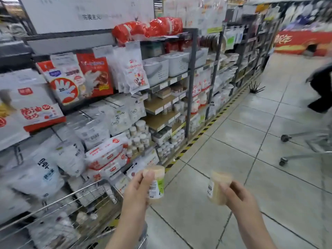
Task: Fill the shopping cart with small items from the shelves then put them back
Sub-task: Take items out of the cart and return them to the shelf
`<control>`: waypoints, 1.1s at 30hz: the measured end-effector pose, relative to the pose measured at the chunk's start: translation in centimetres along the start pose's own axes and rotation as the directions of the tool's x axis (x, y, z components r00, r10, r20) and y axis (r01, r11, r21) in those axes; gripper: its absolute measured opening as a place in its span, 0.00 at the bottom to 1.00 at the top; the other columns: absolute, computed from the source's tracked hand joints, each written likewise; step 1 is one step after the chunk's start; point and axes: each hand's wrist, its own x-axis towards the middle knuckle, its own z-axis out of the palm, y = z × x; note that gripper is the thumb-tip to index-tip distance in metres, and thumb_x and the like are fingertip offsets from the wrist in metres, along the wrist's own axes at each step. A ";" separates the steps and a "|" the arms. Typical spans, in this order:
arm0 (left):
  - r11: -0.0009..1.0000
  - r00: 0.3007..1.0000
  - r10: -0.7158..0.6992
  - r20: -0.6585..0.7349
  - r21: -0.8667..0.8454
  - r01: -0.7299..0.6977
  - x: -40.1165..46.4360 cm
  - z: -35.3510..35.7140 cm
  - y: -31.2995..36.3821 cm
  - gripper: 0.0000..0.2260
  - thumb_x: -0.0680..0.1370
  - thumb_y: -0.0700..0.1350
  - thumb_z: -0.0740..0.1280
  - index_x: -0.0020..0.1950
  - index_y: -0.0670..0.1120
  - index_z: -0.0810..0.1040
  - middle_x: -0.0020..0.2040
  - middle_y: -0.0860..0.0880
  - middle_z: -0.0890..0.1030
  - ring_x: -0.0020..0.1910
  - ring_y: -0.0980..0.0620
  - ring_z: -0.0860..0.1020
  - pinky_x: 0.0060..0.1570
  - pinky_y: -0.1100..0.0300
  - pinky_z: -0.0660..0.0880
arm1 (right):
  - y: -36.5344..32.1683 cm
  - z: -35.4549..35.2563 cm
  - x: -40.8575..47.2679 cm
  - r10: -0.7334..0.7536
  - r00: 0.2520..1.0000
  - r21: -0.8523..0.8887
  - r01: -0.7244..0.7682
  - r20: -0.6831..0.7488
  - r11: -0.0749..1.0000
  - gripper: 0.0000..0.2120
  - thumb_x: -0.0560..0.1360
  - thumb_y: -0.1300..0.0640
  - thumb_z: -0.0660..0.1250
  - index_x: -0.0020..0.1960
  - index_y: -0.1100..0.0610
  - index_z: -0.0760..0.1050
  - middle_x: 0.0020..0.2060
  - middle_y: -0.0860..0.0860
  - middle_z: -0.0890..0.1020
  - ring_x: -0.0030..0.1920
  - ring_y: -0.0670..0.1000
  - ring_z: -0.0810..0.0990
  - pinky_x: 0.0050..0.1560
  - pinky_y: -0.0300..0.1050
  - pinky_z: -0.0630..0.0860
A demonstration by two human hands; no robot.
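Observation:
My left hand (138,187) grips a small clear tub of pale sticks with a green and white label (156,184), held upright over the aisle floor. My right hand (237,196) grips a second tub of the same kind (218,187), tilted a little. Both tubs are at waist height in front of me, about a forearm apart. The wire shopping cart (75,200) stands at the lower left, beside my left arm, with several small white items in it. Similar small tubs (140,135) fill a low shelf further ahead on the left.
Shelves of hanging bags and packets (93,78) run along the left, edged by a black and yellow floor stripe (201,133). The tiled aisle opens to the right. A second cart's wheels (283,150) and a person in dark clothes (321,90) are at the right edge.

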 end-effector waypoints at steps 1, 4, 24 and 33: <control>1.000 1.000 -0.009 0.015 -0.014 0.010 0.5 1.8 -0.2 0.17 0.64 0.55 0.67 0.48 0.47 0.81 0.41 0.46 0.83 0.43 0.44 0.78 0.46 0.49 0.72 | -0.3 -1.4 0.6 -0.022 1.000 0.012 0.022 -0.018 1.000 0.23 0.57 0.40 0.73 0.48 0.49 0.83 0.43 0.50 0.85 0.45 0.48 0.82 0.42 0.35 0.78; 0.999 0.997 -0.045 0.061 -0.017 0.046 2.3 5.6 -0.6 0.19 0.65 0.55 0.66 0.51 0.45 0.80 0.40 0.48 0.84 0.42 0.47 0.79 0.43 0.52 0.73 | -0.6 -4.7 2.8 -0.033 0.993 0.030 0.037 -0.111 0.999 0.22 0.60 0.41 0.77 0.47 0.53 0.84 0.43 0.51 0.85 0.43 0.47 0.82 0.42 0.39 0.79; 0.992 0.987 -0.113 0.116 -0.047 0.119 33.3 23.8 1.6 0.13 0.80 0.49 0.59 0.57 0.44 0.77 0.50 0.45 0.82 0.43 0.50 0.80 0.38 0.58 0.77 | -5.5 -8.8 35.2 -0.003 0.991 0.025 0.007 -0.136 1.000 0.22 0.58 0.41 0.75 0.49 0.47 0.83 0.46 0.49 0.85 0.48 0.47 0.83 0.54 0.47 0.76; 0.990 0.975 -0.138 0.174 0.011 0.138 46.9 37.3 0.1 0.18 0.75 0.44 0.65 0.63 0.40 0.75 0.54 0.36 0.80 0.49 0.42 0.77 0.45 0.52 0.72 | -5.5 -17.0 52.5 0.069 0.970 0.091 -0.049 -0.234 0.995 0.46 0.40 0.30 0.78 0.51 0.56 0.82 0.46 0.52 0.86 0.47 0.49 0.83 0.50 0.47 0.80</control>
